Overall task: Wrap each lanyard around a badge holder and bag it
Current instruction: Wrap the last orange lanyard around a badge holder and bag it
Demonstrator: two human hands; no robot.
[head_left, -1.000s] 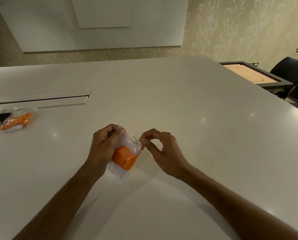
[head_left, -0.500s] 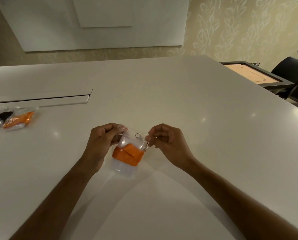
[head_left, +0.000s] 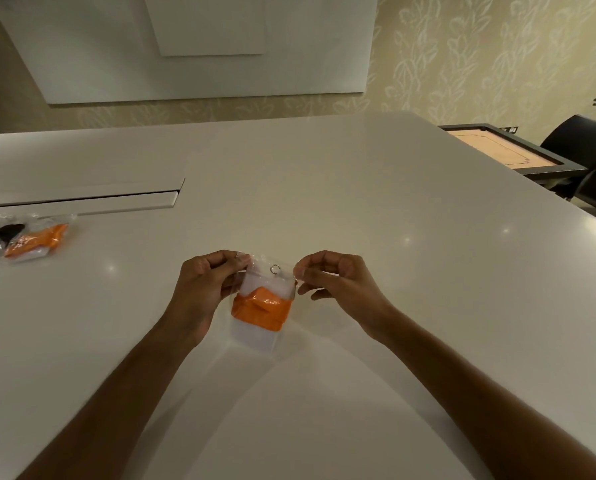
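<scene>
both hands [head_left: 206, 289] [head_left: 338, 289] pinch bag [head_left: 260, 337] top corners, orange lanyard [head_left: 261, 308] inside.

The room is dim and the light looks warm and yellowish. Small bright spots shine on the white table [head_left: 358, 202], so lamps are probably overhead. Soft shadows lie under both arms. The table's edges bend near the sides of the picture. The bagged things [head_left: 22, 237] at far left look blurry.
</scene>
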